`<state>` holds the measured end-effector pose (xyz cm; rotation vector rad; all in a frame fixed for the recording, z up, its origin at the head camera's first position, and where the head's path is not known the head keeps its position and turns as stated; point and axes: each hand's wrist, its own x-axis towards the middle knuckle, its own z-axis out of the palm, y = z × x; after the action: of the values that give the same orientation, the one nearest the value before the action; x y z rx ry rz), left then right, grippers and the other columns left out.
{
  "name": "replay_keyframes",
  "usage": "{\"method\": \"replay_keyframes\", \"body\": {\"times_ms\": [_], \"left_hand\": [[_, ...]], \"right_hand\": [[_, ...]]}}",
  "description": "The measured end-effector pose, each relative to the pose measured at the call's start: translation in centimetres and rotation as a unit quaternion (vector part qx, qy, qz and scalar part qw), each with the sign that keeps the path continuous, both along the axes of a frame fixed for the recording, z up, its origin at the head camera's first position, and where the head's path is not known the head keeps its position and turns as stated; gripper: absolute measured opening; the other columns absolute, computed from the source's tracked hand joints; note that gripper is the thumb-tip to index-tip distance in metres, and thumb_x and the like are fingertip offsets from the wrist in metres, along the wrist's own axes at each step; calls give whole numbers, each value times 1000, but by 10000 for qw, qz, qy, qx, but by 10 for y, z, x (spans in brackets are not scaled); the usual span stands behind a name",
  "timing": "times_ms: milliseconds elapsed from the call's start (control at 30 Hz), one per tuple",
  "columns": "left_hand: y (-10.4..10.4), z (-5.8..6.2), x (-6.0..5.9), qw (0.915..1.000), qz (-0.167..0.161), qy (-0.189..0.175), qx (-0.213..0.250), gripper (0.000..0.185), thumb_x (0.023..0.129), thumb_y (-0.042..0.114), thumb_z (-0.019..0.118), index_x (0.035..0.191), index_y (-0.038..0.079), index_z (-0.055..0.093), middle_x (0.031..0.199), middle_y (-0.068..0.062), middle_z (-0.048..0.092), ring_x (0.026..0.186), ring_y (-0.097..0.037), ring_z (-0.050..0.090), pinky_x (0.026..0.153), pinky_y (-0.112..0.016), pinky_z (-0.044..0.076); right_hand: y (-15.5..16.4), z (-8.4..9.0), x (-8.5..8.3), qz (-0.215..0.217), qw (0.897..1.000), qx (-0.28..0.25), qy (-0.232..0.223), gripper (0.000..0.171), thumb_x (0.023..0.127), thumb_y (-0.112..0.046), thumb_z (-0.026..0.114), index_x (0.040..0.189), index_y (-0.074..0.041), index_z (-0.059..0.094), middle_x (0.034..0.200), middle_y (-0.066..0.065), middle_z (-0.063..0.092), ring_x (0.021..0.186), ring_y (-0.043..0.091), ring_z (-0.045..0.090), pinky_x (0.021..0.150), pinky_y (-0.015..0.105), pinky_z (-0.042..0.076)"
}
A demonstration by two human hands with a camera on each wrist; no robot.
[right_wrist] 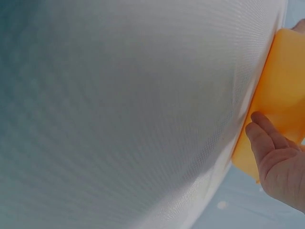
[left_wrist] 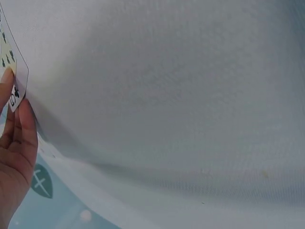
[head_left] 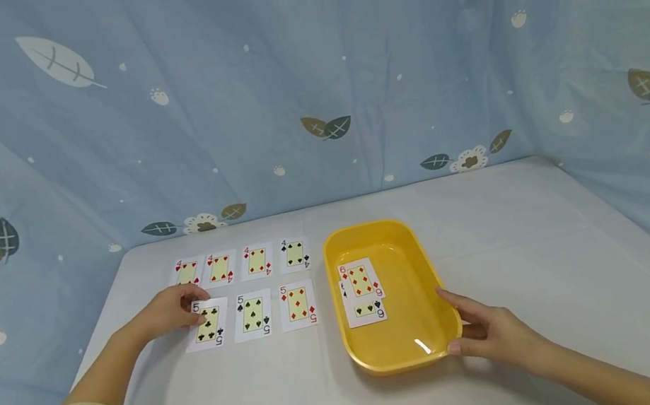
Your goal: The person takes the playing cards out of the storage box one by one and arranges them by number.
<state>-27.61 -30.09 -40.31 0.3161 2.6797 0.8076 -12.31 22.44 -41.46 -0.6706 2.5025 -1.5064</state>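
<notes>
left hand [head_left: 172,310] flat, fingertips pressing the five of clubs [head_left: 210,324] near the table's [head_left: 530,232] left edge | right hand [head_left: 488,329] relaxed against the yellow tray [head_left: 447,297], mid-table | tip: I'd slide the card flat, keep row straight

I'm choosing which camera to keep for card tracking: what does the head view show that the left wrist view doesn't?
Head view only: a row of fours, the other fives, the yellow tray holding sixes, and the right hand touching the tray's near right rim. Left wrist view only: a close look at fingers against that card's corner. Both: the left hand on the five of clubs, and the white table.
</notes>
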Motion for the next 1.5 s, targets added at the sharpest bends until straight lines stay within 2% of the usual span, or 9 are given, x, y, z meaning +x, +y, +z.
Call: {"method": "replay_keyframes", "body": {"times_ms": [300,633,1033,1233,1500], "left_hand": [[2,2,4,9985,-90,436,-325,37,75,14,77,106,2,63,97,-9,58,91,-26,50,77,-36,44],[15,9,3,9962,-73,864,74,43,78,21,77,112,2,61,101,-10,60,89,-22,52,72,-33,45],[45,16,-1,9918,-354,1120,510,41,80,18,76,116,4,61,106,-12,62,91,-22,53,76,-35,46],[65,25,-2,9880,-550,1045,993,44,79,19,77,118,5,60,109,-15,62,92,-22,54,75,-35,47],[92,36,-6,9770,-1210,552,1669,42,79,21,77,116,11,60,110,-17,59,93,-21,57,79,-37,50]], "right_hand": [[0,0,0,19,10000,-25,-56,76,85,-16,70,145,6,28,134,41,37,100,35,64,76,28,55],[-1,0,0,85,9999,-89,-94,76,85,-15,70,144,7,27,130,43,40,99,35,65,76,28,55],[-1,2,1,48,9999,-38,-158,77,85,-16,70,145,5,27,131,42,40,99,34,65,76,28,55],[-1,3,1,50,9998,-37,-191,78,85,-16,70,146,5,26,132,42,39,99,35,65,76,29,55],[0,3,1,0,9997,-36,-247,78,85,-16,70,145,6,26,132,42,39,98,35,65,76,29,56]]}}
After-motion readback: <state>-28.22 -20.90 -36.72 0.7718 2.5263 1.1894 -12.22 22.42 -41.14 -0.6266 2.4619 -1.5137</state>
